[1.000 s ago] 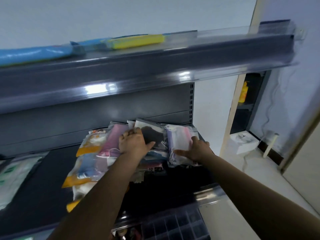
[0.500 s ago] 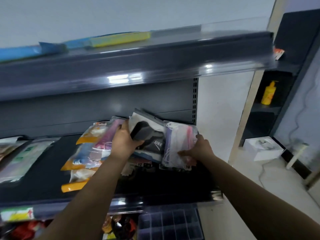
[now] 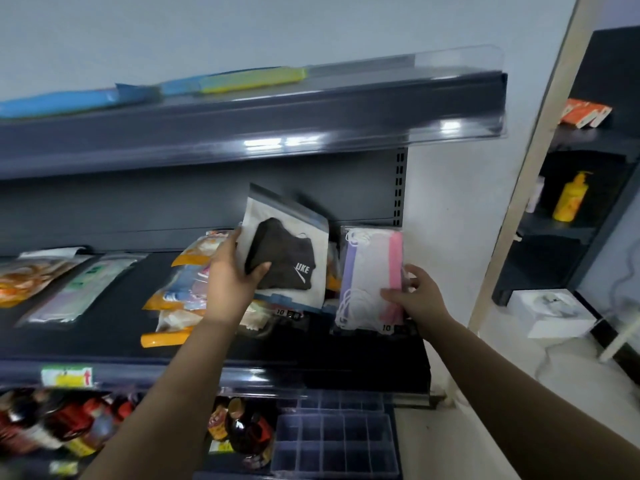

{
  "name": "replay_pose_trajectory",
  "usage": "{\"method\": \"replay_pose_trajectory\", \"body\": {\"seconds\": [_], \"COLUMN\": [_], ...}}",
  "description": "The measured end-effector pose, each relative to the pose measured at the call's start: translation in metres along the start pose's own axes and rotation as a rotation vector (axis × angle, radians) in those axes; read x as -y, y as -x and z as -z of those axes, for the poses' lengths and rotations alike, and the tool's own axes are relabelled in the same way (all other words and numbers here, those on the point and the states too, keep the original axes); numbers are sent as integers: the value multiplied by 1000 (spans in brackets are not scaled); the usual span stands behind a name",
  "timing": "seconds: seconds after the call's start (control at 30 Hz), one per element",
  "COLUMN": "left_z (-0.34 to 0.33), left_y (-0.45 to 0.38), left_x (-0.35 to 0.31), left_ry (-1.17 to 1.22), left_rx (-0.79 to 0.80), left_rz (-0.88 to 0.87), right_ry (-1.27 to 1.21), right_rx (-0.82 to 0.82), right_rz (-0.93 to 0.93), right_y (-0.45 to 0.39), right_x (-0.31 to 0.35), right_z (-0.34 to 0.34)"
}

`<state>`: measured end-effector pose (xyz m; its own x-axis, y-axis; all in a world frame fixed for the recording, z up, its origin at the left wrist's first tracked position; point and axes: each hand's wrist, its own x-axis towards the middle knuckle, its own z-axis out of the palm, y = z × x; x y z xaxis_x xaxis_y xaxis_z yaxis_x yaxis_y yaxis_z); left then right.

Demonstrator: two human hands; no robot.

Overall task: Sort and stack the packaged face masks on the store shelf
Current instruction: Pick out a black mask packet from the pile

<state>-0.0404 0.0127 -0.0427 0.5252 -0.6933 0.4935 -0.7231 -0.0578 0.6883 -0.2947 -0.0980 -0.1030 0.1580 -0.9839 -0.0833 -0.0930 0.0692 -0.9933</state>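
Sorting under way at the middle shelf (image 3: 104,341), two packets in hand at once.

Left hand (image 3: 232,282): thumb across the front and fingers behind a clear packet holding a black mask (image 3: 287,258), tilted and lifted off the heap, its top edge toward 12 o'clock. Right hand (image 3: 419,299): thumb laid on the front and fingers curled round the edge of a packet of white, lilac and pink masks (image 3: 370,278), held at 3 o'clock of the black one, just beside it and apart by a narrow gap. Whether its lower edge rests on the shelf cannot be told.

At 9 o'clock of the left hand, a loose overlapping heap of orange-edged packets (image 3: 180,292); further toward 9 o'clock, well apart, more flat packets (image 3: 72,292) in a row. Under the black packet, other packets half hidden. Above, a top shelf (image 3: 242,133); below, bottles (image 3: 242,434) and a divided plastic tray (image 3: 332,441).

Likely trouble from here:
- Slippery film against slippery film: any stack set down crooked probably slides apart, more so on the already uneven heap.
- A one-thumb grip on the black packet looks light; a quick swing could let it slip and drop toward the bottles below.
- Forearm passing close over the orange-edged heap: a brush could drag packets over the shelf lip.
- Mixed kinds lying underneath, so a packet may land on the wrong pile.
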Motion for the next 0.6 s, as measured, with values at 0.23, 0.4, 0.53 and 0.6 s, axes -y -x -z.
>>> {"method": "replay_pose_trajectory", "body": {"seconds": [0.23, 0.4, 0.53, 0.6], "left_z": [15, 23, 38, 50], "left_y": [23, 39, 54, 62], "left_x": [-4, 6, 12, 17], "left_ry": [219, 390, 512, 551], "left_rx": [-92, -182, -234, -271], "left_rz": [113, 224, 277, 311], "right_ry": [-208, -252, -291, -317], "right_rx": [52, 147, 200, 244], "right_rz": [22, 55, 76, 75], "right_y": [10, 13, 16, 18], "right_x": [7, 12, 22, 27], "right_z": [9, -3, -21, -32]}}
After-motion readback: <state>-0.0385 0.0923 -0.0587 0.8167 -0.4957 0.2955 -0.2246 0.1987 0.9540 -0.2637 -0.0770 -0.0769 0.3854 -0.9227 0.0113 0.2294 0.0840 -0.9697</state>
